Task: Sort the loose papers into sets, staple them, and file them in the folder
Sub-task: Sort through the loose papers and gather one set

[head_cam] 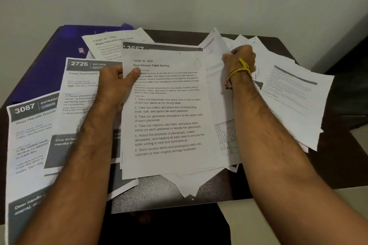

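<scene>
Head view: one frame, looking down on a dark table (298, 167) against a pale wall.
Landmark: "Four-Person Table Setting" sheet (167, 113), Task ID 2692, topmost, centre of the table.
Left hand (117, 83): at the landmark sheet's upper left edge; thumb on its face, fingers behind, pinching it.
Right hand (242, 59): just right of the landmark sheet's top; fingers curled round the upturned edge of the loose paper pile (217, 61). Yellow thread band (242, 69) at the wrist.
Sheet 2726 (83, 85): "Kitchen, Load Dishwasher", left of the landmark, partly under the left forearm.
Sheet 3087 (29, 135): further left, overhanging the near table edge.
Sheet 1228 (111, 45): "Wipe balcony table clean", behind the landmark, to its left.
Fanned sheets (294, 93): right of the landmark, past the right hand.
Folder (49, 61): purple, far left behind the landmark, lying flat under sheets 1228 and 2726.
Stapler: cannot tell.
</scene>
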